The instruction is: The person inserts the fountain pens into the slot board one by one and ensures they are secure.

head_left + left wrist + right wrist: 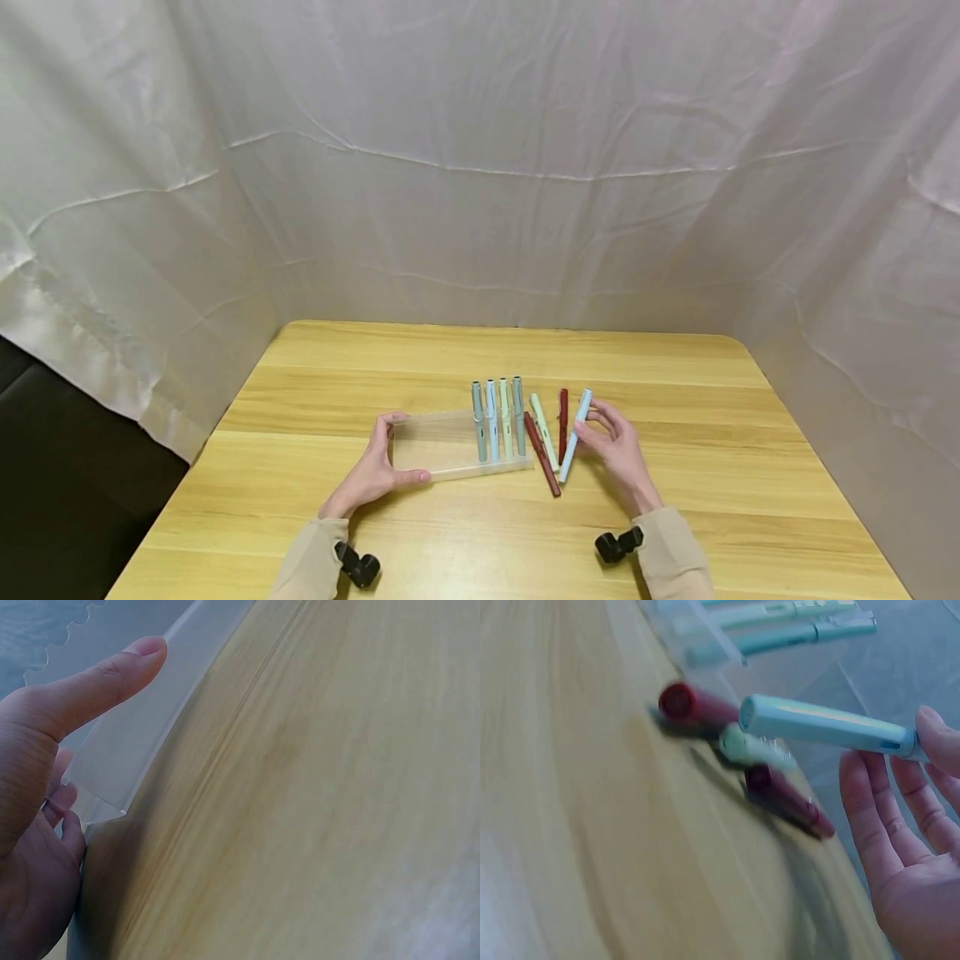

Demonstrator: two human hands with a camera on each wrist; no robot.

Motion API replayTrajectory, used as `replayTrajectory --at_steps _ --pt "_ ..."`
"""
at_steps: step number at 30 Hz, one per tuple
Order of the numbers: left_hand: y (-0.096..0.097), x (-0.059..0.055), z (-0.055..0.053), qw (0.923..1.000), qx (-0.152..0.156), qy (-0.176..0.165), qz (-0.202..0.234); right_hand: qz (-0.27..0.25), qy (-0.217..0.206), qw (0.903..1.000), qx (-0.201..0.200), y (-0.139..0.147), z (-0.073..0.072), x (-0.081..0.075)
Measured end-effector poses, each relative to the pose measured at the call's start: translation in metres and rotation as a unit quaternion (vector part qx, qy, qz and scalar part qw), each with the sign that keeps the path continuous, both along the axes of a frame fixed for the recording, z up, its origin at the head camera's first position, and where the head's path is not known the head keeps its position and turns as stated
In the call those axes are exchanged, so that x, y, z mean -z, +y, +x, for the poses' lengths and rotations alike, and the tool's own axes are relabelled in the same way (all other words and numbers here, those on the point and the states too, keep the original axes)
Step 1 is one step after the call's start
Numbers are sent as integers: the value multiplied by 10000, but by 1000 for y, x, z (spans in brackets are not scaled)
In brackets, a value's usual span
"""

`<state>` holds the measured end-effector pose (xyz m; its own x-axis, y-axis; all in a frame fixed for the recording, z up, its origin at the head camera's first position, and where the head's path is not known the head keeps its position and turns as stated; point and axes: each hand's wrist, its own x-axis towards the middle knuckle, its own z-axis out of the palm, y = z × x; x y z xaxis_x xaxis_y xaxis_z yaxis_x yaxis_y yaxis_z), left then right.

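My left hand (375, 468) grips the left end of a clear plastic pen rack (438, 473), thumb along its front wall (142, 727). Several capped pens stand side by side at the rack's right end: a grey-green pen (478, 421), a light blue pen (492, 421), a pale green pen (506, 421) and another grey-green pen (518, 417). Between thumb and fingers, my right hand (617, 450) pinches a light blue pen (825, 727), lifted over the table in the right wrist view. Just left of it lie a dark red pen (563, 425), a pale green pen (545, 433) and another dark red pen (542, 454).
The wooden table (480, 550) carries everything. White cloth (480, 233) hangs behind it and along both sides. A black surface (67, 467) shows beyond the table's left edge. Each sleeve has a small black wrist camera (360, 568) strapped on.
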<state>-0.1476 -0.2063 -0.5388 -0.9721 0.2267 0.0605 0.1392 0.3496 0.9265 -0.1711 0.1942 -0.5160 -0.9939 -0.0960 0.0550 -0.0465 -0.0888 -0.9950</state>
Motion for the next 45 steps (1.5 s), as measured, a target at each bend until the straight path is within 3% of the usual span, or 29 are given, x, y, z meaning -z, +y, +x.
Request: replayTrajectory --at_steps 10,27,45 --pt "0 0 0 10000 -4 32 -15 18 453 9988 160 -26 2 -12" --pt "0 0 1 9999 -24 33 -111 19 1246 9922 -35 -76 6 -31" --pt "2 0 1 10000 -46 46 -28 638 1395 9882 4 -107 8 -35"
